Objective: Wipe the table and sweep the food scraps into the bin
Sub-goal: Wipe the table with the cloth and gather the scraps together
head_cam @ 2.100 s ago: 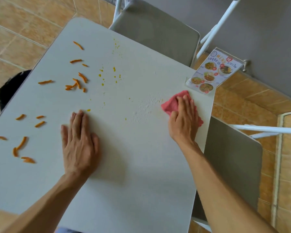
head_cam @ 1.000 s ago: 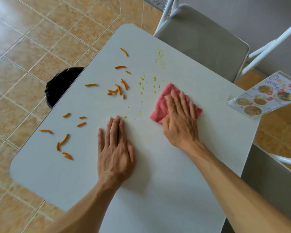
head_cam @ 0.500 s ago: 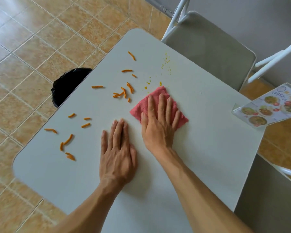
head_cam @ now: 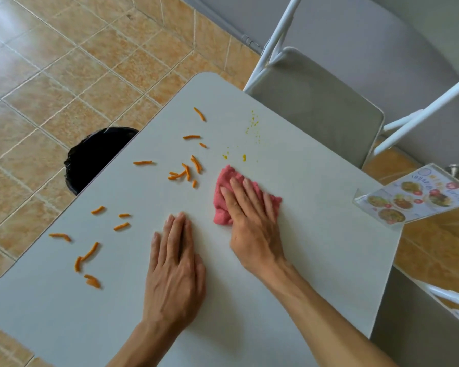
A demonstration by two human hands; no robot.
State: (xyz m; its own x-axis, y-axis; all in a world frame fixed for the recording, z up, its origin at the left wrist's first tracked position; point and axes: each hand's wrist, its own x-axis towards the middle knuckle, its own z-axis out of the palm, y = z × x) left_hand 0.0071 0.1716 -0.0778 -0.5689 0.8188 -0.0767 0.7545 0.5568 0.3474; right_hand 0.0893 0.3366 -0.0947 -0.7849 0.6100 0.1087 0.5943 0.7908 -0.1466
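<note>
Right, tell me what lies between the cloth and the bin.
In the head view, orange food scraps lie scattered on the table between the pink cloth under the right hand and the black bin.

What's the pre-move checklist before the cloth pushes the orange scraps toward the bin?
1. Cloth under control: ok. The right hand lies flat on the pink cloth.
2. Table steadied: ok. The left hand is flat on the table.
3. Bin placement: ok. The black bin sits on the floor beside the table's left edge, partly under it.
4. Sweep path: ok. Only orange scraps lie between cloth and that edge.
5. Yellow crumbs: not ok. They sit beyond the cloth and need a separate pass.
6. Room in the bin: cannot tell. Its inside is dark.
</note>
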